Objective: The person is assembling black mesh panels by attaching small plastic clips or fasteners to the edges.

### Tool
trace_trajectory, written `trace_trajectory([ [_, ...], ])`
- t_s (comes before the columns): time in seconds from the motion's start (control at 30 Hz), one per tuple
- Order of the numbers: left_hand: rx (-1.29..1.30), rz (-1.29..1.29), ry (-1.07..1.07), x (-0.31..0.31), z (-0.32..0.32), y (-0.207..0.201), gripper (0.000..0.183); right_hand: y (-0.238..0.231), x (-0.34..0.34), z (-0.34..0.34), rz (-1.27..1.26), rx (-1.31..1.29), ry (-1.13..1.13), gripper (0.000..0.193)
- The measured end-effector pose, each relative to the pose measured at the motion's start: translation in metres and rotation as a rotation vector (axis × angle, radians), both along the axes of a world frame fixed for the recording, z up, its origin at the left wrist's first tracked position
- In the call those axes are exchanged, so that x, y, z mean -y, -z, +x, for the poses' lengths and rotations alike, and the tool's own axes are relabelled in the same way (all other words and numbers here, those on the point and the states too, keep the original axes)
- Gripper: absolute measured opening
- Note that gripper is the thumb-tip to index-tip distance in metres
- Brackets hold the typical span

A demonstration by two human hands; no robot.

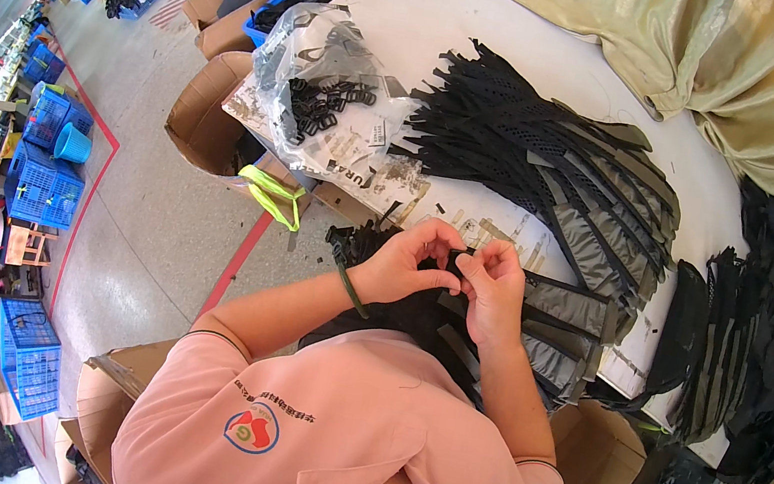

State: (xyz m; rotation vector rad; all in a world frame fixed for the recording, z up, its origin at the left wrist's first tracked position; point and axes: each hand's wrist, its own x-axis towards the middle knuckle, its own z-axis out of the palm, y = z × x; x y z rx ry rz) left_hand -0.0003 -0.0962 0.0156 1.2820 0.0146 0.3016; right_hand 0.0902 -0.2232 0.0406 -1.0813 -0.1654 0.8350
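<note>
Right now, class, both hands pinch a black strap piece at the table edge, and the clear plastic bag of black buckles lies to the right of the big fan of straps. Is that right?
One detail is wrong. The head view shows the clear plastic bag of black buckles lying left of the big fan of straps, not right. The left hand and right hand do pinch a black strap piece at the table edge.

Single head-worn fisheye view looks steeply down, close over the person's own chest, facing the white table (502, 27) toward twelve o'clock, floor (135, 233) at nine o'clock.
</note>
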Motion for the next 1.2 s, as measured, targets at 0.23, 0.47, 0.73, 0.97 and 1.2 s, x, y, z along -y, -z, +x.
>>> trace_trajectory([
  [0.23,-0.041,0.241,0.05,-0.007,-0.003,0.004,0.034,0.0,0.005,0.018,-0.226,0.304,-0.22,0.015],
  [0.47,-0.318,-0.111,0.04,-0.005,-0.045,-0.004,0.028,0.002,-0.004,0.043,-0.324,0.776,-0.41,0.011],
  [0.73,-0.426,0.734,-0.533,-0.038,-0.077,-0.014,0.033,-0.012,0.009,0.201,-0.913,1.799,0.494,0.023],
  [0.97,-0.495,0.066,0.112,-0.022,-0.015,-0.012,0.023,-0.013,0.018,0.187,-0.826,1.947,0.24,0.01],
  [1.2,-0.434,-0.628,0.064,-0.032,0.062,0.022,0.037,-0.038,0.066,0.071,-0.644,1.805,-0.416,0.01],
])
